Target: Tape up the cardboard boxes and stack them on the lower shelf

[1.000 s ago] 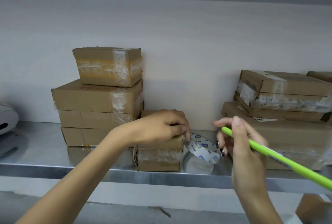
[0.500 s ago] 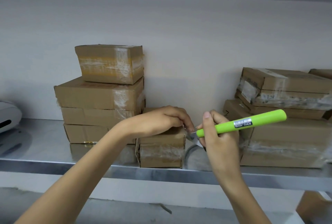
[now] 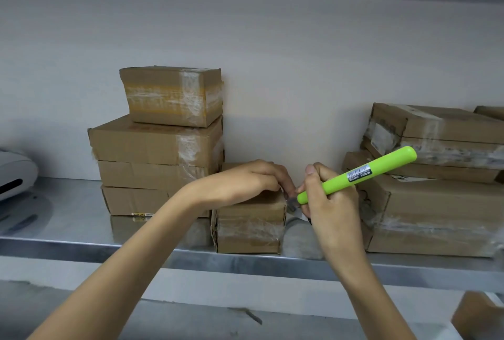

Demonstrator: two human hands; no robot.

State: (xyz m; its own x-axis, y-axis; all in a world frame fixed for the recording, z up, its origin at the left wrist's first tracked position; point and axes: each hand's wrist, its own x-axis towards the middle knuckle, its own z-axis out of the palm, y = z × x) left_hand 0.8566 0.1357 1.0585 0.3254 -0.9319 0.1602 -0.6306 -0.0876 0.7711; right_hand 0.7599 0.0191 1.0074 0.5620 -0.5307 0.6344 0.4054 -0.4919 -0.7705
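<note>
**Cutter meets the corner of the small box**

Both hands are working at the front of the metal shelf [image 3: 68, 219]. The small box [image 3: 248, 230] sits right at the shelf's front edge, between the two piles, with clear tape banded across its front face. The left hand [image 3: 245, 181] lies over the top of it, fingers curled down over the upper right edge. Whether they pinch a tape end there, I cannot tell.

From the other side comes the right hand [image 3: 332, 211], fingers clamped round the green cutter [image 3: 357, 176], thumb up along the handle. The handle slants up and away to the right, a barcode label on its side. The blade [image 3: 291, 202] pokes out at the low end, just beside the left fingertips at that upper right corner. Contact with the cardboard is too small to judge.

The left stack [image 3: 155, 146] rises four boxes high against the wall, touching the small box's rear left, all showing tape. The right stack [image 3: 436, 219] is broader, its boxes also taped, and stands behind the right hand. A white device [image 3: 15, 173] sits at the far left of the shelf. Below shelf level, bottom right, the corner of another cardboard box [image 3: 477, 318] is in view.
</note>
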